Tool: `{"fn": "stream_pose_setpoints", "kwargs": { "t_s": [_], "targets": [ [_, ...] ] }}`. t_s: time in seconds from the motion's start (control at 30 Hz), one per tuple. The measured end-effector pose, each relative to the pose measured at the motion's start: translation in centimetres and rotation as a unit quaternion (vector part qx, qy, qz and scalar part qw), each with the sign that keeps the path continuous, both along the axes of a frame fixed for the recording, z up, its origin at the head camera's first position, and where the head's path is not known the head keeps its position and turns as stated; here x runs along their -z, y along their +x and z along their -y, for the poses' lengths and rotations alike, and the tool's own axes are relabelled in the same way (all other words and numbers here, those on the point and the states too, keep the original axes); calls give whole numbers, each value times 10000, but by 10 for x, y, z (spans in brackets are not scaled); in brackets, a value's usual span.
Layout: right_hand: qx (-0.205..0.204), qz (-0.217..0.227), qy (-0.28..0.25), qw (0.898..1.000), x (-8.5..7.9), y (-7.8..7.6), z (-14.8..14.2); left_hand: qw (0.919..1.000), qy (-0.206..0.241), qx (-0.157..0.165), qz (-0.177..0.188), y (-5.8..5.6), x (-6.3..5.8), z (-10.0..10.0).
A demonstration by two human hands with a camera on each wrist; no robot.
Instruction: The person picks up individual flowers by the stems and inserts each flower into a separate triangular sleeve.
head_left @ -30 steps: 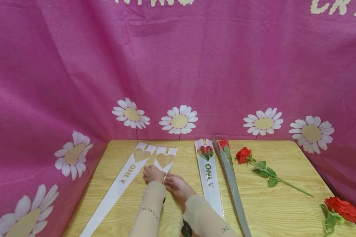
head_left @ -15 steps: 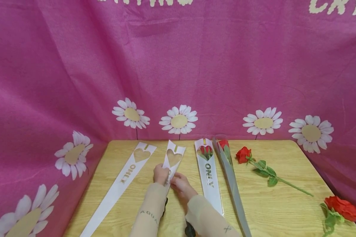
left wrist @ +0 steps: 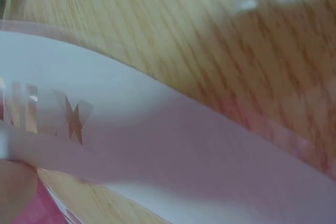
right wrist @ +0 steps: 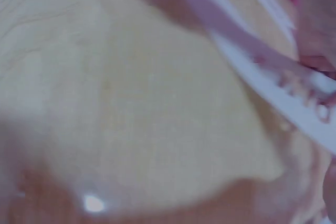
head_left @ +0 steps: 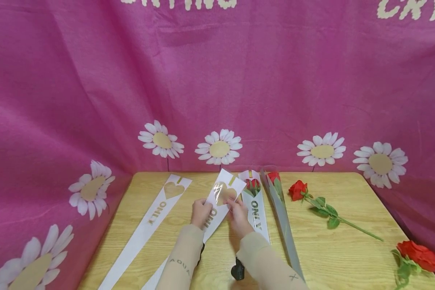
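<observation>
A white single-flower sleeve point(head_left: 221, 205) with a clear heart window and "ONLY" lettering is held up by both hands in the head view, tilted to the right. My left hand point(head_left: 201, 212) grips its left edge just below the heart. On the other edge, my right hand point(head_left: 239, 214) pinches it beside the heart, thumb overlapping the front. In the left wrist view the sleeve point(left wrist: 157, 129) runs diagonally, with a fingertip point(left wrist: 16, 187) at its lower edge. The right wrist view is blurred, the sleeve point(right wrist: 262, 82) crossing its upper right.
Another flat white sleeve point(head_left: 145, 229) lies left on the wooden table point(head_left: 333, 257). To the right are a sleeve holding a red rose point(head_left: 253, 187), a second wrapped rose point(head_left: 285, 225), a loose long-stemmed rose point(head_left: 298, 190) and another rose point(head_left: 418, 255) at the right edge.
The sleeve has moved from beside the left flat sleeve rightward and up, tilting right, and now overlaps the rose sleeve in view. Both hands moved right; the right hand rose to the heart window's edge.
</observation>
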State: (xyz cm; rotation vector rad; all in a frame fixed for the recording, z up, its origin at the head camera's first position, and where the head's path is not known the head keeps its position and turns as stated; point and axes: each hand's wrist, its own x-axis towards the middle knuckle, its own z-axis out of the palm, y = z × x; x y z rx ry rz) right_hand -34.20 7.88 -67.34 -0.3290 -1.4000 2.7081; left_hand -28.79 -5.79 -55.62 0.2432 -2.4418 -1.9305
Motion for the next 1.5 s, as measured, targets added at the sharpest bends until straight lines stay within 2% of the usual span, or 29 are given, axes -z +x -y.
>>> {"fn": "stream_pose_setpoints", "kwargs": {
  "t_s": [0.07, 0.13, 0.17, 0.2, 0.23, 0.27, 0.3, 0.4, 0.43, 0.53, 0.63, 0.67, 0.8, 0.87, 0.93, 1.0, 1.07, 1.17, 1.23, 1.3, 1.37, 1.43, 1.5],
  "targets": [
    [298, -96, -104, 9995, -26, 3, -8, 9998, -26, 186, 17, 0, 1, -2],
    [601, 177, 324, 9975, -74, 19, -12, 9994, -129, 313, 62, 0, 0, -4],
    [708, 146, 539, 9959, -94, 27, -14, 9992, -173, 360, 101, 0, 0, -6],
    [815, 306, 915, 9920, -120, 38, -16, 9989, -223, 397, 112, 0, 0, -6],
    [781, 299, 1224, 9889, -136, 44, -19, 9987, -262, 423, 122, 0, 0, -7],
    [799, 490, 1672, 9815, -155, 52, -22, 9986, -244, 446, 138, 0, 0, -8],
    [788, 424, 2072, 9742, -166, 56, -26, 9986, -186, 469, 174, 0, 0, -9],
    [687, 107, 3214, 9444, -186, 62, -40, 9981, 8, 586, 192, 0, 3, -12],
    [608, 35, 3606, 9308, -189, 63, -45, 9978, 46, 627, 185, 0, 4, -13],
    [399, -156, 4710, 8811, -201, 67, -58, 9966, 43, 814, 120, 0, 6, -17],
    [-92, -244, 5376, 8428, -209, 73, -71, 9946, -93, 1030, 70, 2, 6, -19],
    [-241, -259, 5529, 8325, -211, 76, -74, 9936, -95, 1124, 111, 4, 6, -19],
    [-797, -266, 5779, 8118, -218, 89, -87, 9891, -96, 1444, 283, 8, 5, -21],
    [-994, -268, 5802, 8079, -220, 95, -92, 9874, -101, 1541, 341, 11, 4, -22],
    [-1150, -254, 5762, 8088, -221, 100, -95, 9864, -232, 1606, 271, 13, 3, -24],
    [-1253, -211, 5669, 8140, -221, 104, -98, 9858, -526, 1592, 65, 15, 0, -28],
    [-1294, -148, 5638, 8156, -220, 108, -100, 9832, -1005, 1504, -254, 18, -2, -32],
    [-1226, -2, 5529, 8242, -216, 113, -100, 9751, -1634, 1217, -874, 23, -10, -41],
    [-1142, 74, 5490, 8280, -213, 116, -100, 9722, -1715, 1010, -1235, 28, -17, -49],
    [-1024, 145, 5403, 8351, -208, 118, -100, 9731, -1438, 958, -1522, 33, -27, -59],
    [-892, 115, 5397, 8371, -205, 120, -98, 9765, -982, 1064, -1599, 38, -37, -68],
    [-816, 61, 5396, 8380, -202, 122, -95, 9807, -392, 1272, -1430, 44, -46, -77],
    [-761, -16, 5463, 8341, -199, 125, -91, 9836, 97, 1453, -1065, 49, -53, -84]
  ]
}}
